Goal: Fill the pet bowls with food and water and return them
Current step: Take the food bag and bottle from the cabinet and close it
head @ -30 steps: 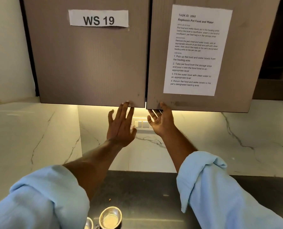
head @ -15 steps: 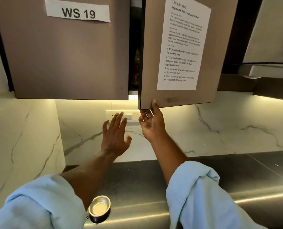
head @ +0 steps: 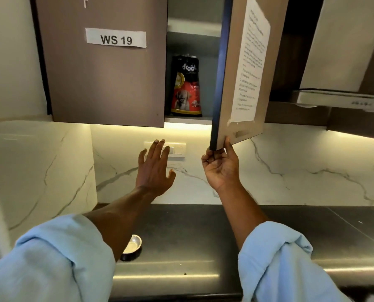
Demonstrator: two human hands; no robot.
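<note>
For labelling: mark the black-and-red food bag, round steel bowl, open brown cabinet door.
black-and-red food bag (head: 187,92): head view, printed front.
round steel bowl (head: 132,247): head view, inside.
open brown cabinet door (head: 232,73): head view, bare face.

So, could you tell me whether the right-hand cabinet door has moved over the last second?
Yes. The right door has swung outward, away from the shut left door, uncovering the pet food bag.

We see a white "WS 19" label (head: 116,38) taped to the closed cabinet door (head: 107,88), and a switch panel (head: 178,149) set in the marble backsplash (head: 290,171). A range hood (head: 338,99) hangs at our upper right, above the dark steel counter (head: 192,236).
</note>
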